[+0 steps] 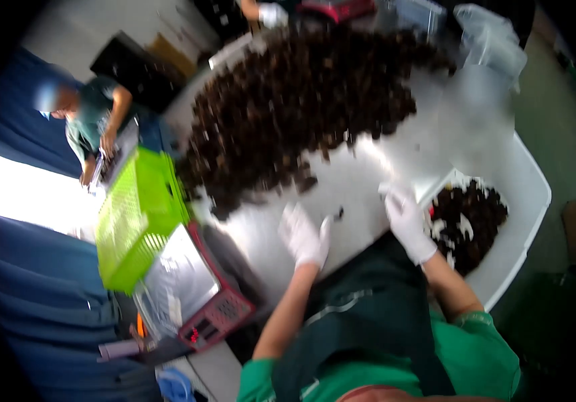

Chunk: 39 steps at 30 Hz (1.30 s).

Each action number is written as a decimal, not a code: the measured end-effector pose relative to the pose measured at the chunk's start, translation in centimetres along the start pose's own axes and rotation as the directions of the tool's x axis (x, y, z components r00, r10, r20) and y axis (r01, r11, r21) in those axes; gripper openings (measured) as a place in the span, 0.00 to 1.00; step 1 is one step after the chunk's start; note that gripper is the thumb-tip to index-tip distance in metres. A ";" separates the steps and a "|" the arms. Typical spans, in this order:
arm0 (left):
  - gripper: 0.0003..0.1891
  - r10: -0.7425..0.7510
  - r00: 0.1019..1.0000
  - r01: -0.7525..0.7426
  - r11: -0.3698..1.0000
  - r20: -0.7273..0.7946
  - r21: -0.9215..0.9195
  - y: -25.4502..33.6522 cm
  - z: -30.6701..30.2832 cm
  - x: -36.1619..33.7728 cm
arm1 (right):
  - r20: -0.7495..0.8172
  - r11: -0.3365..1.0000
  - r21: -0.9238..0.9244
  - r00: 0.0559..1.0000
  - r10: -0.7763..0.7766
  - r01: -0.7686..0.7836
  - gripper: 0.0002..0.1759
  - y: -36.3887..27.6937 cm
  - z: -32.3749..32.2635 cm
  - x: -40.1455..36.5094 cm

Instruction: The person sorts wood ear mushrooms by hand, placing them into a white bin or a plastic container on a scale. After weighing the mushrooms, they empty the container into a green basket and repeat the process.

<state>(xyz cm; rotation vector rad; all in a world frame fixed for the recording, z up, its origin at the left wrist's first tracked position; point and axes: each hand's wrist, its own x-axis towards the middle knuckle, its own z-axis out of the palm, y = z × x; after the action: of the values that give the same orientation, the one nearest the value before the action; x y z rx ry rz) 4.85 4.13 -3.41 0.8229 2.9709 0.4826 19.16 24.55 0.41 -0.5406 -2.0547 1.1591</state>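
Note:
My left hand (303, 236), in a white glove, is over the near part of the metal table (341, 175). Its fingers stretch forward, the thumb stands apart, and no object shows in it. A small dark piece (339, 213) lies just right of that thumb. My right hand (408, 226), also gloved in white, is beside the white tub (536, 194); its fingers point forward, blurred, with nothing visible in them. Ahead of both hands spreads a large heap of dark brown pieces (301, 94), too blurred to name.
More dark pieces (479, 214) and white scraps fill part of the tub. At left are a green basket (137, 214) and a red scale (218, 311) with a lit display. Clear plastic containers (492, 47) stand far right. One person (97, 110) works at left; another's gloved hand (273, 15) shows at the back.

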 end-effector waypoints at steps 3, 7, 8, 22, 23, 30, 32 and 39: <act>0.47 0.267 0.964 -0.267 0.955 -0.020 -0.133 7.9 2.1 -0.2 | -0.061 0.997 0.018 0.995 0.081 -0.080 0.14 0.5 -3.0 -0.3; 0.47 0.607 0.787 -0.507 0.741 0.115 -0.440 16.9 4.8 -1.0 | -0.207 0.989 -0.014 0.968 0.143 -0.149 0.14 2.9 -7.3 -1.8; 0.47 0.700 0.706 -0.561 0.645 0.107 -0.519 17.7 5.5 -1.2 | -0.237 0.995 -0.077 0.970 0.051 -0.070 0.14 3.5 -8.2 -2.0; 0.43 0.250 0.966 -0.256 0.961 -0.065 -0.106 6.1 3.9 9.1 | -0.092 0.982 0.086 0.980 0.178 -0.170 0.14 2.4 -1.8 -1.3; 0.42 0.236 0.967 -0.248 0.960 -0.101 -0.130 6.2 4.3 10.3 | -0.048 0.957 0.128 0.962 0.269 -0.261 0.14 1.7 -1.8 -1.4; 0.32 0.304 0.923 -0.356 0.907 -0.235 -0.226 8.5 5.7 11.3 | -0.114 0.985 0.041 0.978 0.173 -0.169 0.12 3.4 -2.3 -1.9; 0.31 0.421 0.874 -0.484 0.799 -0.241 -0.356 11.3 5.1 9.6 | -0.140 0.979 0.023 0.969 0.204 -0.203 0.12 3.4 -2.8 -1.4; 0.29 0.689 0.709 -0.628 0.519 -0.151 -0.581 16.4 4.6 6.9 | -0.287 0.961 0.090 0.917 0.277 -0.262 0.14 4.2 -6.9 1.4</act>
<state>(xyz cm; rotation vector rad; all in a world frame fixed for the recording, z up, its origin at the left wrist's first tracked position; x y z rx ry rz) 7.50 22.28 -2.47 1.7765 2.0332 1.2649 23.49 31.46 -0.25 -0.9392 -1.7250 1.1981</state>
